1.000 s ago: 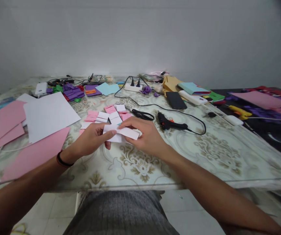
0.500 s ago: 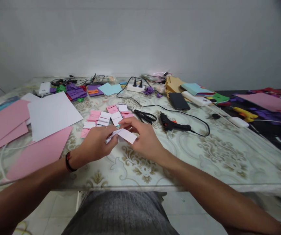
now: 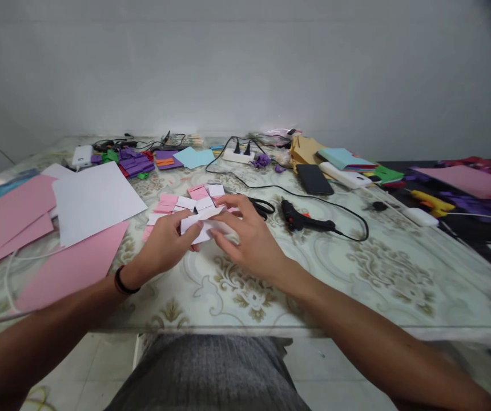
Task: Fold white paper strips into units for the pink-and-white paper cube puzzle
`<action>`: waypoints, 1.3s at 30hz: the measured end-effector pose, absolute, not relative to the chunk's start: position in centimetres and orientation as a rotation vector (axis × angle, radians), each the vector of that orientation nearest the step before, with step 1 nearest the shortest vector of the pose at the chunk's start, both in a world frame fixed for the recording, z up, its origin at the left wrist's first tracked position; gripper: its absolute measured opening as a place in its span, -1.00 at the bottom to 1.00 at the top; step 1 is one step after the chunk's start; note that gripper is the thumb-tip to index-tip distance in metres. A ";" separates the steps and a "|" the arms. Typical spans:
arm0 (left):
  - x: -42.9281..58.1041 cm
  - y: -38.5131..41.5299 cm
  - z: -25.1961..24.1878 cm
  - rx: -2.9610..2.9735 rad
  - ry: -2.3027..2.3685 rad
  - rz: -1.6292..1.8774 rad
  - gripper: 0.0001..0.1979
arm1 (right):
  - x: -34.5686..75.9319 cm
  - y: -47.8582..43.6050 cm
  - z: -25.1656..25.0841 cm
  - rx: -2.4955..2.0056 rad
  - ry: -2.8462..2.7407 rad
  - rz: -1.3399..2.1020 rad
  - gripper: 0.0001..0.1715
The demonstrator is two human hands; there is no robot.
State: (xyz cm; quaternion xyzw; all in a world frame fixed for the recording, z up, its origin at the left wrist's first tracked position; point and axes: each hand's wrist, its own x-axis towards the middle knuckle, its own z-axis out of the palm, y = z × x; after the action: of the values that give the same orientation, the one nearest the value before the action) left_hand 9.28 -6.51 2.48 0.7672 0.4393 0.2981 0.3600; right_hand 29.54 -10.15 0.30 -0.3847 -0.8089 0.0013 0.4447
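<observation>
A folded white paper piece point(image 3: 204, 224) is held between both hands above the middle of the table. My left hand point(image 3: 166, 242) pinches its left side, thumb on top. My right hand point(image 3: 248, 237) grips the right side between thumb and fingers. Just behind the hands lie folded pink pieces point(image 3: 167, 202) and white pieces point(image 3: 185, 203), partly hidden by the fingers. Black-handled scissors point(image 3: 264, 206) lie behind my right hand, partly covered by it. To the right of that hand rests a black glue gun point(image 3: 305, 218).
Large white point(image 3: 97, 200) and pink sheets point(image 3: 76, 265) lie at the left. Purple strips point(image 3: 134, 162), a power strip point(image 3: 238, 155) and a black phone point(image 3: 314, 179) are farther back. A yellow glue gun point(image 3: 431, 202) is at right; a black cord loops across the table.
The white paper has been turned and now shows a broader, folded face toward me. The fingers of my right hand have shifted along it, and my left thumb now presses on its front.
</observation>
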 end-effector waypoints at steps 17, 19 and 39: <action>9.4 -6.2 1.7 1.939 1.034 0.834 -0.81 | 29.2 -10.2 -0.2 -0.952 -2.094 0.004 -0.77; 9.4 -6.1 1.7 1.929 1.033 0.846 -0.82 | 29.0 -10.5 0.1 -0.909 -2.097 0.004 -0.81; 8.5 -6.3 2.1 2.104 0.819 0.641 -0.73 | 31.3 -10.2 2.4 -0.848 -2.015 0.773 -0.78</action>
State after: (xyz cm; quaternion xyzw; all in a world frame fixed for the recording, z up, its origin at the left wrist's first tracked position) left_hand 8.50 -6.28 2.06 0.8265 0.3219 0.2518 0.3871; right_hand 31.26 -10.22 2.44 -0.3352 -0.7965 0.3054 0.4000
